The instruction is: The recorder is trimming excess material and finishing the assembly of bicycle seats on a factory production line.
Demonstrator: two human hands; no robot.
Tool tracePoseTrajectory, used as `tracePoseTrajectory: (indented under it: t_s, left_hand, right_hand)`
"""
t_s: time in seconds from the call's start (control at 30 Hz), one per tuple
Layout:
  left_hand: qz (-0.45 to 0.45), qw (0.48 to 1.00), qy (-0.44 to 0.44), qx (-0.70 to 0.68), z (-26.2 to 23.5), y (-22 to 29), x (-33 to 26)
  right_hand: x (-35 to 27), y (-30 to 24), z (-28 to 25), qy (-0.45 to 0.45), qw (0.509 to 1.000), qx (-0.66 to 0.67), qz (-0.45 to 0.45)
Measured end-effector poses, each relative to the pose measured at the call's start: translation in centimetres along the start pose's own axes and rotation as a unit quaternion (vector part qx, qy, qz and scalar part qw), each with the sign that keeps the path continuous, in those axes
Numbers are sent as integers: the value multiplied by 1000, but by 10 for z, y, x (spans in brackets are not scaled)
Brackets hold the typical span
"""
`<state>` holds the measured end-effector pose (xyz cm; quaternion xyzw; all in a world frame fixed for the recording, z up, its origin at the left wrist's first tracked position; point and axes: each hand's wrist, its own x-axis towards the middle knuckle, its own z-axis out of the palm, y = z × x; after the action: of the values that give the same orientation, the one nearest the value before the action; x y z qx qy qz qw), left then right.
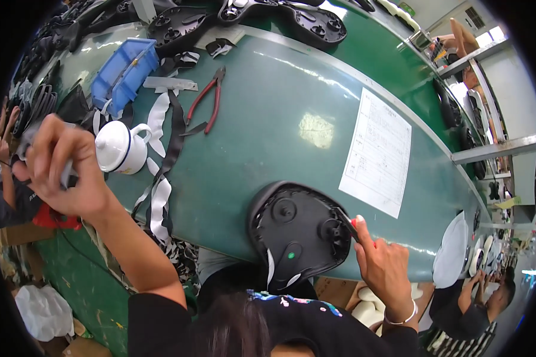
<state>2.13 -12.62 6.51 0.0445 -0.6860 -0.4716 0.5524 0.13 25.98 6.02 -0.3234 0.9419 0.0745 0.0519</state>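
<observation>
A black padded seat (298, 226) lies underside up at the table's near edge, its round mounts, ribs and a small green dot showing. White and black flaps stick out at its near side. My right hand (382, 262) is closed at the seat's right rim around a slim red-and-black tool (355, 222), its kind mostly hidden by my fingers. Away to the left, my left hand (68, 163) is raised beside a white lidded mug (120, 149). Its fingers are curled around something greyish and dark, blurred and half hidden.
Red-handled pliers (205, 104), a blue bin (124, 71), a metal ruler (170, 83) and black and white scrap strips (161, 202) lie on the left of the green table. A printed sheet (377, 152) lies right. More seats (315, 27) stand behind. Co-workers (479, 303) sit at both sides.
</observation>
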Motion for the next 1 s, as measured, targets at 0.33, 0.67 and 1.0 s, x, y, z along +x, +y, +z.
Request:
tracePoseTrajectory:
  t_s: [0.33, 0.67, 1.0]
  left_hand:
    - [-420, 637, -640, 87, 16, 7, -137]
    - [-342, 892, -287, -71, 67, 32, -136]
    - [-191, 936, -296, 19, 61, 81, -193]
  right_hand:
    - [23, 34, -1, -45, 990, 132, -4]
    - [5, -13, 71, 49, 990, 119, 56]
    - [-59, -51, 63, 35, 868, 465, 170]
